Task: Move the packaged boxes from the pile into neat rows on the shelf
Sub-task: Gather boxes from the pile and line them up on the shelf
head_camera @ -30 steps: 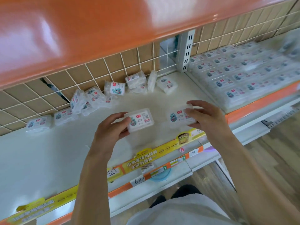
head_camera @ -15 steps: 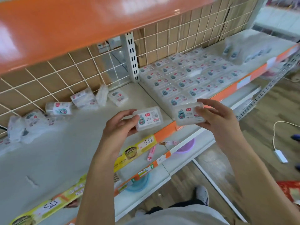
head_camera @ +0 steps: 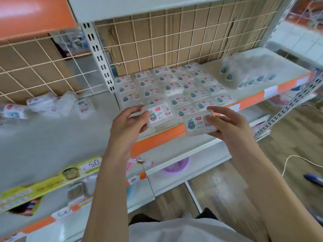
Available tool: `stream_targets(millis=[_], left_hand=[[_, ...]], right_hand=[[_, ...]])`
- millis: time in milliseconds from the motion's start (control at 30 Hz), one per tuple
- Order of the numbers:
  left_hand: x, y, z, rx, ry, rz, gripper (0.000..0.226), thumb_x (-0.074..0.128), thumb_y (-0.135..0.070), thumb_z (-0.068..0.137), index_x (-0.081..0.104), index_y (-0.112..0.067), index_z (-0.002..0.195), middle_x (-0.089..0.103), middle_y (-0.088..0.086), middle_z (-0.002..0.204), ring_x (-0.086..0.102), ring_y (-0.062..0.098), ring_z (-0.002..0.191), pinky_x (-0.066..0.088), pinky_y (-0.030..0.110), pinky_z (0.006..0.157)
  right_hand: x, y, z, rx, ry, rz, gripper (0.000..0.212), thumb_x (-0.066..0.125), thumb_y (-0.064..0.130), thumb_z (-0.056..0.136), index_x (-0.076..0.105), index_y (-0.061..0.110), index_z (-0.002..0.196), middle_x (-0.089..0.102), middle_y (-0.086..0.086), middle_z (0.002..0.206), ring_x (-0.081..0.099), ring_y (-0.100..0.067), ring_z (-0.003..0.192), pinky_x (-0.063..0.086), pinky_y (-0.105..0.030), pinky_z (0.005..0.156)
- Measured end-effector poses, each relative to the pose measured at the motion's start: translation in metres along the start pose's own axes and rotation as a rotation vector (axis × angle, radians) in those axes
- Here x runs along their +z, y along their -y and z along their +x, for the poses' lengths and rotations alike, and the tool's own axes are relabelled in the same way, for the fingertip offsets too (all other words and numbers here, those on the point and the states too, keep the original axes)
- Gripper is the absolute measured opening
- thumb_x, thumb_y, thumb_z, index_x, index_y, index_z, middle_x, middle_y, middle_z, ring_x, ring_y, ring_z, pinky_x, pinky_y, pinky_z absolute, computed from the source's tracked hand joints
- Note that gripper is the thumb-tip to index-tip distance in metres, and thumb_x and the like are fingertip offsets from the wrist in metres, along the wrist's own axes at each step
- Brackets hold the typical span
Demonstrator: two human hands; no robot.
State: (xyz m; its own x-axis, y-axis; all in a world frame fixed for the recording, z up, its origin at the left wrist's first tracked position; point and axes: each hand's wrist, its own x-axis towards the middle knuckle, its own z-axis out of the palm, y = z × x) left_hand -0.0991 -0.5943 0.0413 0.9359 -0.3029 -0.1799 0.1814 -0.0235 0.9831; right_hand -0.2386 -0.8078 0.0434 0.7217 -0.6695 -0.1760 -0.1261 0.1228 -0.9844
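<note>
Far to the left, a messy pile of boxes [head_camera: 52, 105] lies at the back of the shelf [head_camera: 52, 140], close to the wire grid [head_camera: 43, 67]; some lie flat and some are tipped over. Next comes the left hand [head_camera: 128, 125]; its fingers and thumb are curled round one small clear box [head_camera: 160, 115] with a red and blue label, held over the front left corner of the tidy boxes. Behind both hands, the neat rows of boxes [head_camera: 174, 88] lie flat, side by side, filling the shelf back to the grid. The right hand [head_camera: 227, 124] grips a second box [head_camera: 196, 125] at its right end, out in front of the orange shelf edge [head_camera: 253, 100]. Further right, a blurry bag of boxes [head_camera: 250, 72] sits on the same shelf.
</note>
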Motion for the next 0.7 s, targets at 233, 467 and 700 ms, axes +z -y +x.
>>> stream_targets(millis=[233,467,700], left_hand=[[0.033,-0.008,0.02,0.035,-0.03,0.149,0.022,0.076,-0.026,0.088,0.071,-0.03,0.108,0.077,-0.006,0.094,0.073,0.007,0.088,0.059,0.031,0.087],[0.062,-0.016,0.059,0.097,0.009,0.333,0.02,0.072,-0.027,0.091,0.068,-0.03,0.111,0.071,-0.009,0.103,0.073,0.009,0.084,0.06,0.04,0.086],[0.087,-0.019,0.088,0.17,0.075,0.541,0.016,0.068,-0.03,0.093,0.067,-0.028,0.109,0.068,-0.014,0.1,0.071,0.01,0.088,0.058,0.031,0.08]], right_hand=[[-0.012,0.0,0.032,0.033,0.055,0.021,0.025,0.072,0.01,0.088,0.073,0.02,0.111,0.077,-0.008,0.095,0.073,-0.026,0.098,0.059,-0.045,0.092],[-0.017,0.004,0.067,0.018,0.037,0.054,0.024,0.072,0.01,0.088,0.073,0.019,0.111,0.077,-0.01,0.098,0.074,-0.026,0.096,0.058,-0.045,0.092],[-0.025,0.001,0.084,0.029,-0.002,0.074,0.024,0.071,0.008,0.088,0.073,0.018,0.11,0.078,-0.008,0.096,0.075,-0.025,0.094,0.058,-0.045,0.092]])
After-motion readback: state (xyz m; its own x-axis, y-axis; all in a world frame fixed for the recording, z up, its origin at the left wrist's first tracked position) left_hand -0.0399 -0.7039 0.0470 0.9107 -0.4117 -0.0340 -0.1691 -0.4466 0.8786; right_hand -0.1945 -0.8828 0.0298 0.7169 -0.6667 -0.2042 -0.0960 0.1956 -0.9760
